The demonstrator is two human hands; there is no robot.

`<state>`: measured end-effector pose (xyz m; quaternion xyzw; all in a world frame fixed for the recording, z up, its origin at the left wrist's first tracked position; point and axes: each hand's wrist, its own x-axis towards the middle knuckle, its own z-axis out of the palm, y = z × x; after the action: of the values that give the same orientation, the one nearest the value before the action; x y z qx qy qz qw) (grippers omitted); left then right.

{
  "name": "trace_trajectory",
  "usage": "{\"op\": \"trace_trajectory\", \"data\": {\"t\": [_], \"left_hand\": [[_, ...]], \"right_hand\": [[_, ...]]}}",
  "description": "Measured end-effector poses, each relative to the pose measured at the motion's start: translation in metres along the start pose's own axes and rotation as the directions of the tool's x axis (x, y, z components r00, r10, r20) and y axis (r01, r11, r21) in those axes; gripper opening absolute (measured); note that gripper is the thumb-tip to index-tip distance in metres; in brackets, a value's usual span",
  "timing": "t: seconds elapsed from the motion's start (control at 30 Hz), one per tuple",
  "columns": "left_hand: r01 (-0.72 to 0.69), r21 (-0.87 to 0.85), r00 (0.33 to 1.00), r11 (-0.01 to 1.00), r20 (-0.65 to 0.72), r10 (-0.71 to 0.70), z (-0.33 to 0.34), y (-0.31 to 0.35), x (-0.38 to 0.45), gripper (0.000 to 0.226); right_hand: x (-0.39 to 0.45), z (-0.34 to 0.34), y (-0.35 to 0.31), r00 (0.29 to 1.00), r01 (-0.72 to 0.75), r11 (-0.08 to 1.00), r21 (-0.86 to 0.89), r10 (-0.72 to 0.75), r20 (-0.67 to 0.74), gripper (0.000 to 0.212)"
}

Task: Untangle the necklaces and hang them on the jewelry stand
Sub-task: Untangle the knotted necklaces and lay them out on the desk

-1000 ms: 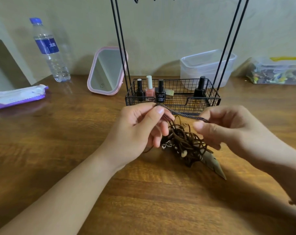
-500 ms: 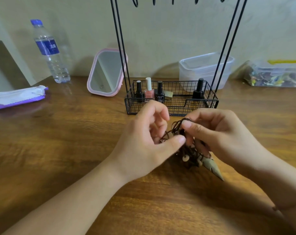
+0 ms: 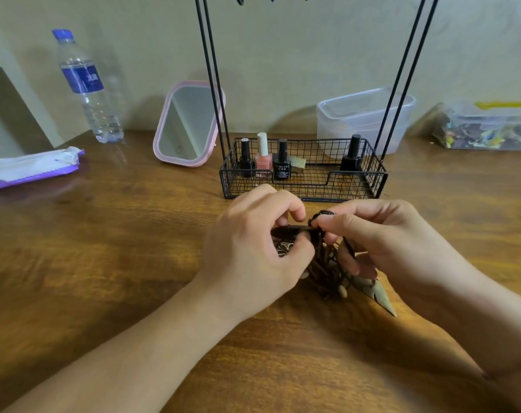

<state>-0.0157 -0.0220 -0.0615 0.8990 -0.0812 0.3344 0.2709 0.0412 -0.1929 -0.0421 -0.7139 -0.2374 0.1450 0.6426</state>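
Pinching tangled necklaces [image 3: 325,268], leaf pendant [image 3: 383,296] tip down-right: both hands.

Dark brown necklaces [image 3: 323,263], black wire jewelry stand [image 3: 304,171], pink-framed mirror [image 3: 187,123], blue-labelled bottle [image 3: 86,84].

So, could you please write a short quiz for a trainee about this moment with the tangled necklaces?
1. True or false: a necklace already hangs on the jewelry stand.
2. How many nail polish bottles stand in the wire basket? A) two B) four C) six
3. Fill in: the left hand and the right hand both pinch the brown ____ of the tangled necklaces.

Key: 1 false, no necklace shows on the visible part of the stand, and its hooks are mostly cut off; 2 B; 3 cords.
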Motion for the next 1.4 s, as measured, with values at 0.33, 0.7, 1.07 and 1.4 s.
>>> {"op": "trace_trajectory", "data": {"t": [0.33,0.7,1.07,1.4], "left_hand": [[-0.016,-0.062,0.996,0.998,-0.094,0.01,-0.003,-0.008,0.003,0.026],[0.082,0.026,0.997,0.996,0.0,-0.082,-0.005,-0.009,0.002,0.039],[0.08,-0.068,0.986,0.995,0.15,-0.069,-0.002,-0.006,0.0,0.011],[0.185,-0.044,0.94,0.982,0.299,-0.164,-0.003,-0.002,0.001,0.016]], "right_hand": [[0.0,0.001,0.0,0.994,-0.088,0.995,-0.038,0.085,-0.064,0.027],[0.0,0.003,0.001,0.993,-0.106,0.981,-0.162,0.097,-0.061,0.027],[-0.003,0.005,0.001,1.0,0.008,0.995,-0.096,-0.005,0.028,0.023],[-0.002,0.004,0.005,0.999,0.053,0.988,-0.142,-0.054,-0.006,0.02]]}}
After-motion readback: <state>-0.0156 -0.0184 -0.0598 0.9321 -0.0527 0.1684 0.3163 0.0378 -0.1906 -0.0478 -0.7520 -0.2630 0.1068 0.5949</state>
